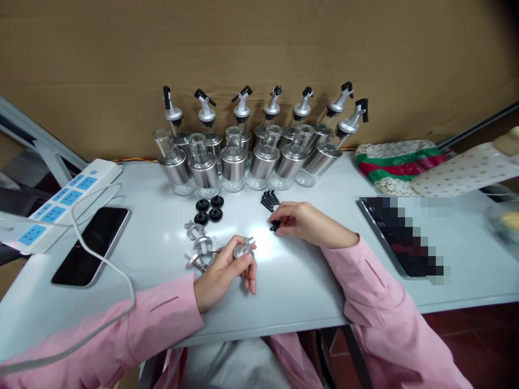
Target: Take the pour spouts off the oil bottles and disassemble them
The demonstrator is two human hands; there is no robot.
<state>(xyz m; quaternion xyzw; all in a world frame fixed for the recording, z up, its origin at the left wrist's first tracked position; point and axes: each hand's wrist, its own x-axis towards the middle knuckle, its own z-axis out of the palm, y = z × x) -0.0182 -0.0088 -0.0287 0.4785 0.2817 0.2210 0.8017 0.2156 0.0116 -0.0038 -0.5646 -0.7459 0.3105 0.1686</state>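
Observation:
My left hand is closed around a silver pourer spout, held just above the table. Small black parts lie under the fingertips of my right hand, which pinch at one of them; its exact shape is hidden. Just beyond that hand is a bunch of thin black levers. Several loose silver pourer spouts are piled to the left of my left hand. Behind them several round black stoppers sit in a small group.
Glass bottles with steel sleeves stand in front of a row with fitted pourers. At left are a power strip, a phone and a white cable. Another phone and a patterned bag lie right.

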